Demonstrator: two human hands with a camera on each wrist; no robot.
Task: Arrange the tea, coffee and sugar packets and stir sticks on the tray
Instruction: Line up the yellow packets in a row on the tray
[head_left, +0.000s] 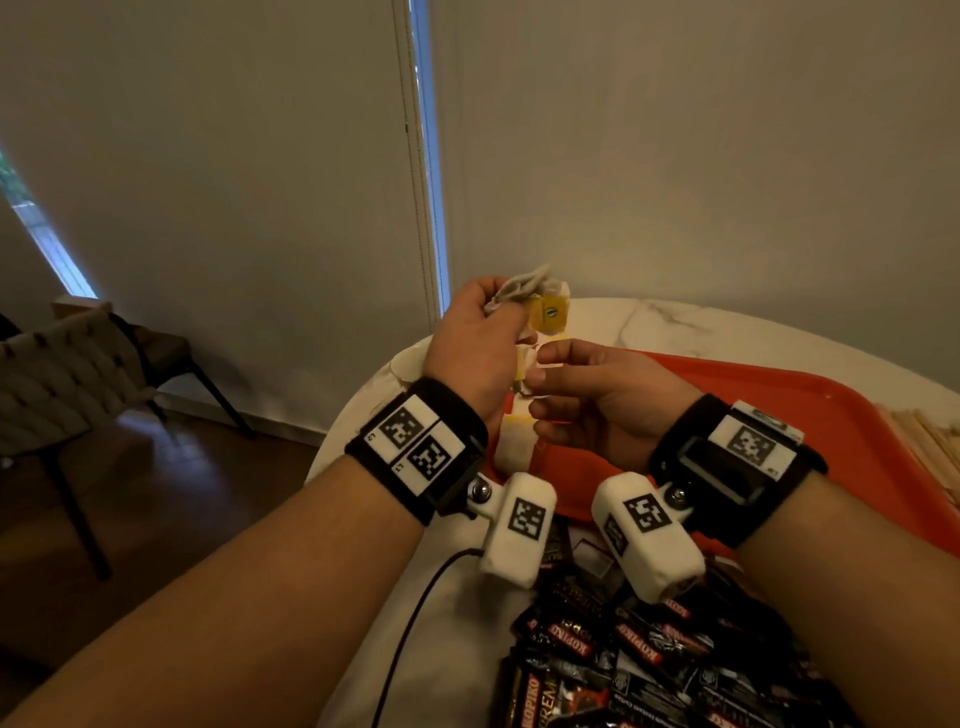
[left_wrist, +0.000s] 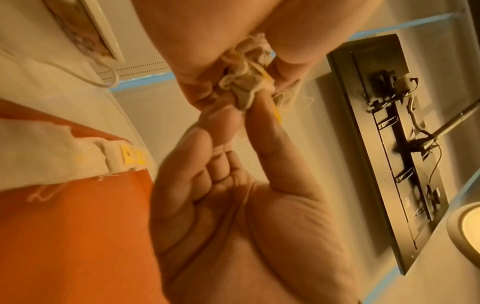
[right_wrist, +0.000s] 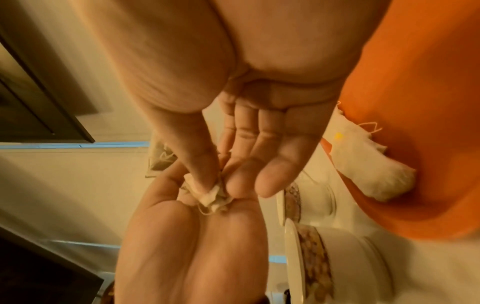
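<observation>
Above the table's far left edge, my left hand (head_left: 506, 312) grips a crumpled bunch of tea bags (head_left: 524, 288) with yellow tags (head_left: 550, 312). My right hand (head_left: 540, 366) is just below and to its right, and its thumb and fingers pinch part of the same bunch (right_wrist: 214, 198). One tea bag (head_left: 511, 444) hangs down between my wrists. In the left wrist view, strings and gauze (left_wrist: 246, 82) are squeezed between both hands. The orange tray (head_left: 810, 410) lies under and right of my hands, with tea bags (right_wrist: 369, 168) on its near corner.
A heap of black coffee packets (head_left: 654, 654) lies on the marble table (head_left: 675, 322) in front of the tray. Wooden stir sticks (head_left: 930, 441) lie at the tray's right. White patterned cups (right_wrist: 337, 259) stand beside the tray. A chair (head_left: 67, 374) stands left of the table.
</observation>
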